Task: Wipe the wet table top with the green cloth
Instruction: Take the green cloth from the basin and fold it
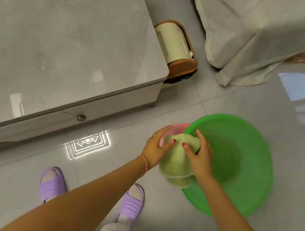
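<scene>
Glossy grey floor tiles (pixel 216 104) spread under my purple slippers (pixel 52 184), with the grey glass-topped table (pixel 61 37) at my upper left, droplets on its top, and a lidded bin (pixel 175 47) just beside its far corner. I hold the green cloth (pixel 177 156) bunched between both hands above the rim of a green basin (pixel 238 164), a pink container (pixel 176 130) just beyond it. My left hand (pixel 155 150) and right hand (pixel 200 155) each pinch the cloth, thumbs on top and fingers curled around its sides.
</scene>
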